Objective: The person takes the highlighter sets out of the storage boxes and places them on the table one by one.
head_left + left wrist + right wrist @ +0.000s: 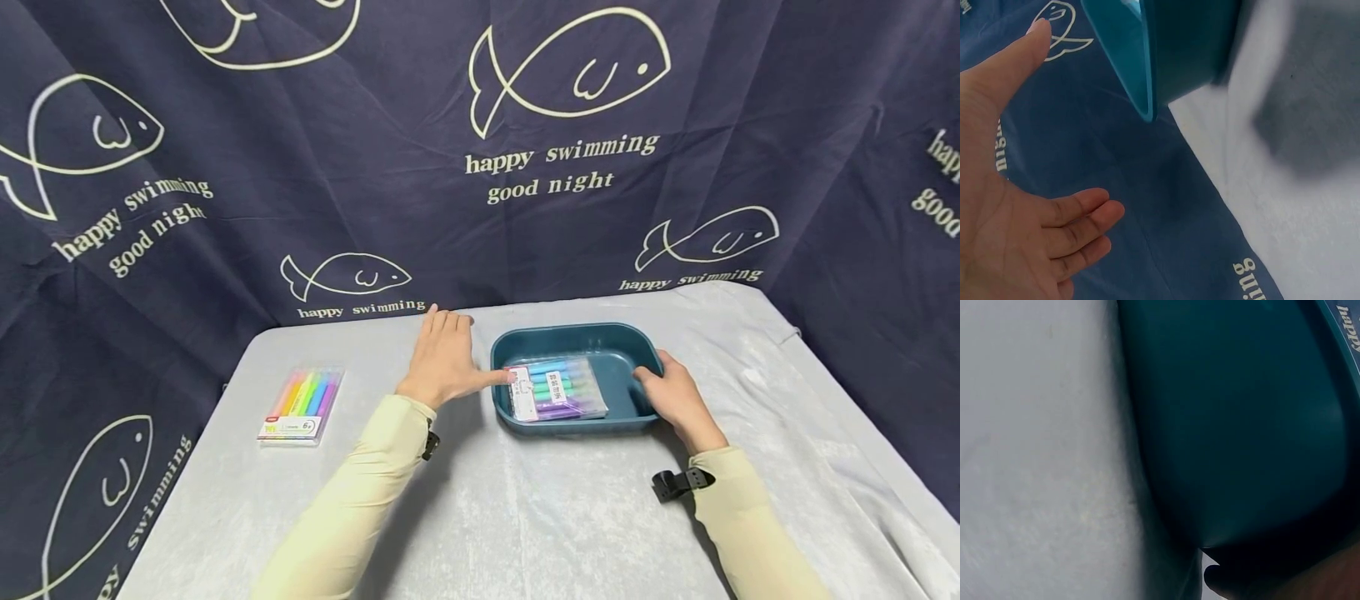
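A dark teal rectangular bin (624,382) with rounded corners sits on the table. Inside it, toward the left, lies a clear pack of pens (558,390) in blue, green and purple. My right hand (678,404) grips the bin's right end, thumb over the rim and fingers outside. My left hand (444,358) is left of the bin, fingers straight and thumb stretched out over the left rim, overlapping the pack's edge in the head view. The left wrist view shows this palm spread beside the bin wall (1191,50). The bin's side (1241,425) fills much of the right wrist view.
On the left of the table lies a second clear pack of coloured pens (302,406), pink through purple. A pale grey cloth (525,517) covers the table. Behind it hangs a navy curtain (420,167) printed with white fish and lettering.
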Demonstrator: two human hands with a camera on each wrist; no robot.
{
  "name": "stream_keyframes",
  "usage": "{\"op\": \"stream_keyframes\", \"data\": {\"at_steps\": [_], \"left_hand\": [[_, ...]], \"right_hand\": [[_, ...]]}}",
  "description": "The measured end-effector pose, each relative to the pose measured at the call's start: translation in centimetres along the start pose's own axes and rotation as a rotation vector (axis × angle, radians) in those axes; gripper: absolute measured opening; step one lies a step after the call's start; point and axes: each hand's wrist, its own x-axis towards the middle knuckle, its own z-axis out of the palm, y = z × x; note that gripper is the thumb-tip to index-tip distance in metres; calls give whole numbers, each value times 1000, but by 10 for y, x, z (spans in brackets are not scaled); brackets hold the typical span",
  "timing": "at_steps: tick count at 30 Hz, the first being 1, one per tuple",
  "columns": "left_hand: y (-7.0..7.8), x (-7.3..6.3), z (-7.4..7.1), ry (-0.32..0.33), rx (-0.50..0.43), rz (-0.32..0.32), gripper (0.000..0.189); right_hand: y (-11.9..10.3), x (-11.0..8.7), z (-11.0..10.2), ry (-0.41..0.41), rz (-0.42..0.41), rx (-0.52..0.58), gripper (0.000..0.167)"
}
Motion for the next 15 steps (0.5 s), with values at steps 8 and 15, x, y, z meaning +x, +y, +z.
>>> {"op": "stream_keyframes", "data": {"at_steps": [8, 15], "left_hand": [[14, -1, 9, -28, 45, 76, 102], [27, 2, 15, -55, 100, 140, 106]], "right_hand": [[-2, 0, -1, -1, 2, 3, 55], [1, 1, -1, -4, -10, 20, 54]]}}
